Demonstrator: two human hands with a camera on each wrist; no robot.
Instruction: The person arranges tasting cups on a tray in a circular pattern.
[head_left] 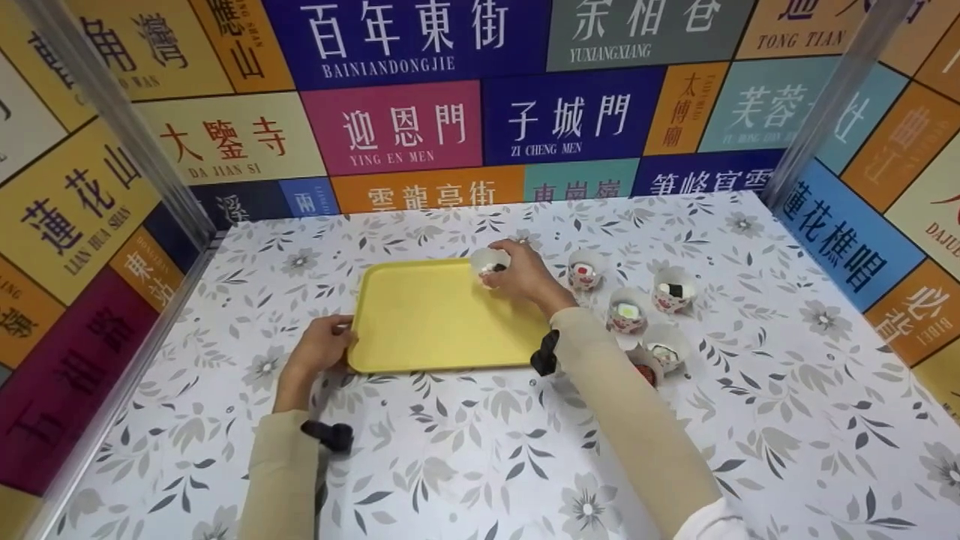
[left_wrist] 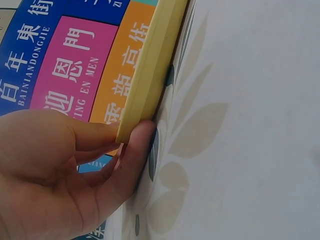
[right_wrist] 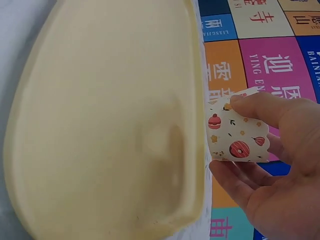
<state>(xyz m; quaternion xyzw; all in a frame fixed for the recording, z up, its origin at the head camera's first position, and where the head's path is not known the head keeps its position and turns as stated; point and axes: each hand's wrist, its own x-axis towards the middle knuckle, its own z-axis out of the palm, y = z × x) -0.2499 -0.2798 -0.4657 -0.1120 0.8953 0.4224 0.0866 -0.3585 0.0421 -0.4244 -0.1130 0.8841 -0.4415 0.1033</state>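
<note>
A yellow tray (head_left: pixel 420 322) lies on the table. At its left edge my left hand (head_left: pixel 319 346) pinches the rim; in the left wrist view the thumb and a finger are on opposite sides of the tray edge (left_wrist: pixel 145 75). My right hand (head_left: pixel 525 274) grips a small paper cup (head_left: pixel 482 260) above the tray's far right part. Something white and black shows inside that cup. Printed sweets decorate the cup's wall (right_wrist: pixel 235 132) in the right wrist view, where thumb and fingers hold it from two sides.
Several similar paper cups stand right of the tray, among them one with a red-and-white piece (head_left: pixel 583 271), one with a yellow-and-white piece (head_left: pixel 627 312) and one with a black-and-white piece (head_left: pixel 673 291). A lettered wall panel (head_left: pixel 390 124) borders the table's back.
</note>
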